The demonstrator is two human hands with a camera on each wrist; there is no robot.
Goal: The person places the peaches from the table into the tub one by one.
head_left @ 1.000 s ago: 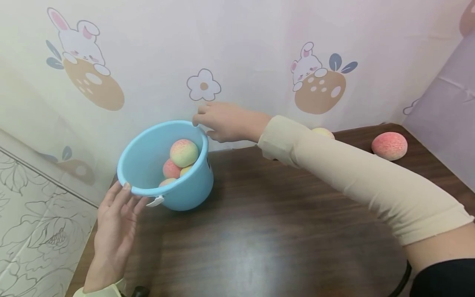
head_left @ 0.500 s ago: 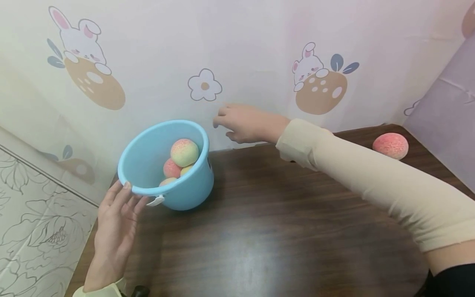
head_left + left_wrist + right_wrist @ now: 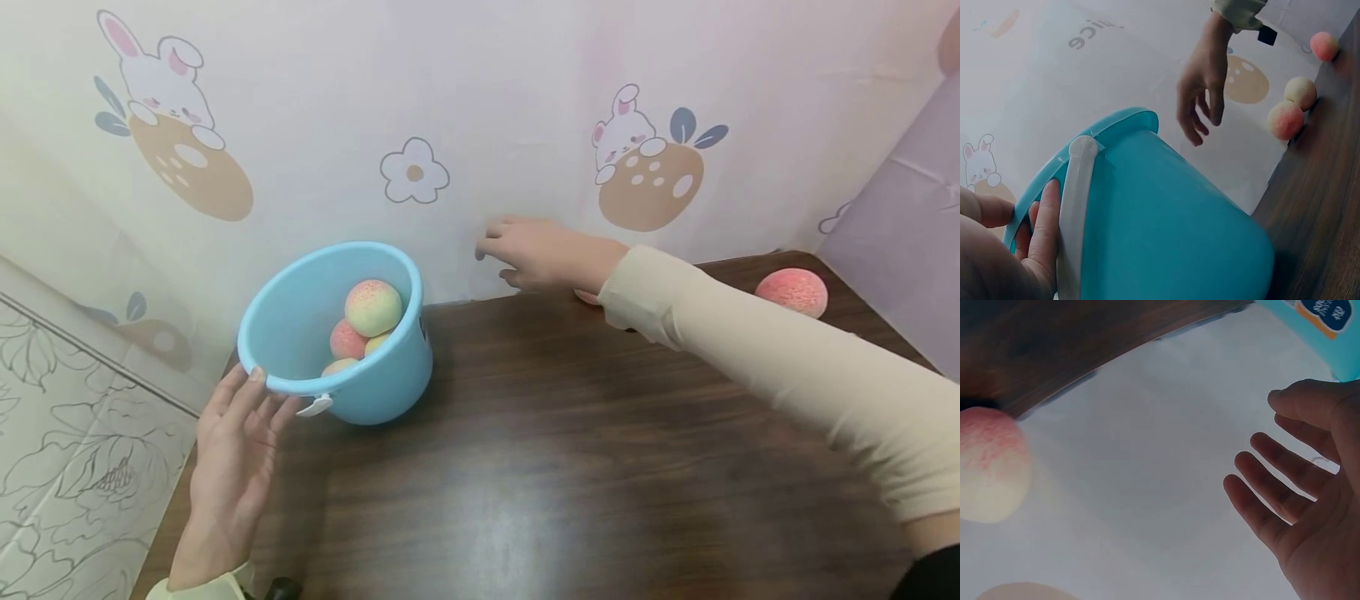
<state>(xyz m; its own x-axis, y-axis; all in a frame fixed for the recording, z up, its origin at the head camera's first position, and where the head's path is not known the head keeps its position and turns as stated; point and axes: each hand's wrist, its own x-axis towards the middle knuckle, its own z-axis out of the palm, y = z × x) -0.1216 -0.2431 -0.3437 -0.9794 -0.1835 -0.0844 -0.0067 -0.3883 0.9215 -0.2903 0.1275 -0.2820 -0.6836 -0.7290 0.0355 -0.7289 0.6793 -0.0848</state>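
A light blue bucket [image 3: 375, 396] stands at the back left of the table, with several toy-like peaches [image 3: 372, 308] inside. My left hand [image 3: 232, 458] pinches its rim, thumb on top and fingers beneath, beside the white handle [image 3: 1075, 219]. To the right of the bucket, my right hand [image 3: 551, 250] hovers in the air, fingers loosely bent and holding nothing, as its palm [image 3: 1329, 537] also shows. Three peaches lie along the wall: a pink-and-cream one [image 3: 1286, 120], a pale one [image 3: 1300, 93] and a pink one [image 3: 791, 292]. In the head view, the right arm mostly hides the first two.
The dark wooden table [image 3: 480, 467] meets a white wall covering [image 3: 510, 108] printed with rabbits at the back. A lilac panel [image 3: 900, 225] borders the right side. A small black object [image 3: 283, 588] shows at the bottom edge near the left sleeve.
My right hand has moved from beside the bucket's rim to the right, toward the peaches by the wall. The left hand and the bucket have stayed in place.
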